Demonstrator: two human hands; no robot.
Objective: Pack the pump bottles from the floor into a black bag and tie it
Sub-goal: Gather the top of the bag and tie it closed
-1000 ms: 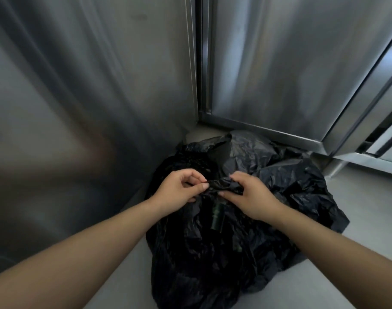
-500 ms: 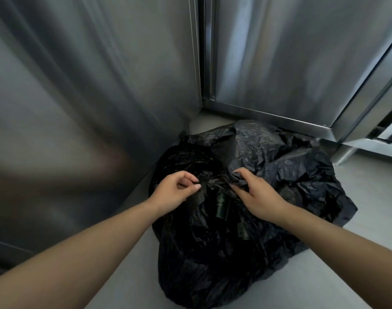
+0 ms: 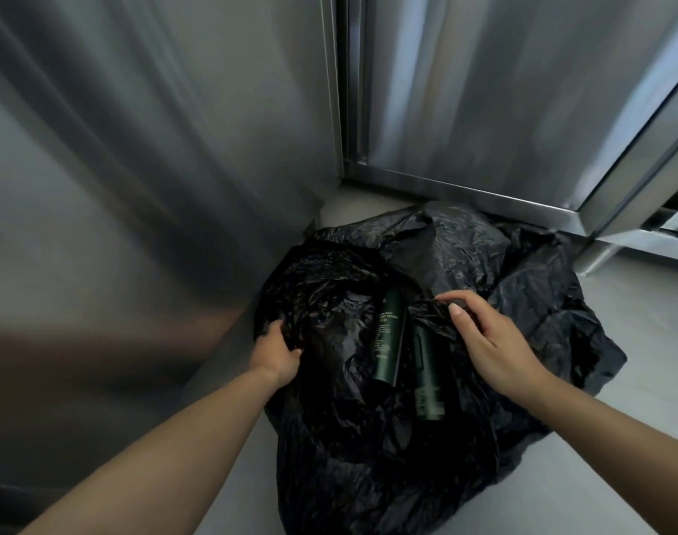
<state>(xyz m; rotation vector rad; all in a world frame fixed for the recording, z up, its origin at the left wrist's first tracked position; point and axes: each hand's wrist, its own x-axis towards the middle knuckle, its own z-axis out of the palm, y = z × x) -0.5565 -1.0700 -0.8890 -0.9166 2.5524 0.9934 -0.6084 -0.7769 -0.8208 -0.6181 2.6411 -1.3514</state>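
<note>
A crumpled black bag [image 3: 368,449] lies on the grey floor in a corner of steel panels, its mouth spread open. Inside show two dark green pump bottles: one [image 3: 389,335] lies in the middle, the other [image 3: 428,376] lower and to its right. My left hand [image 3: 277,351] grips the bag's left edge, its fingers buried in the plastic. My right hand [image 3: 480,334] pinches the right edge of the opening beside the bottles.
A steel wall panel [image 3: 137,187] stands close on the left and a steel door [image 3: 503,90] behind the bag, with a metal sill [image 3: 464,196] at its base. Grey floor [image 3: 638,322] stretches to the right.
My hands, which pinched the bag's edges together at the middle, have moved apart. The mouth has opened and the two bottles now show. The view has tilted closer.
</note>
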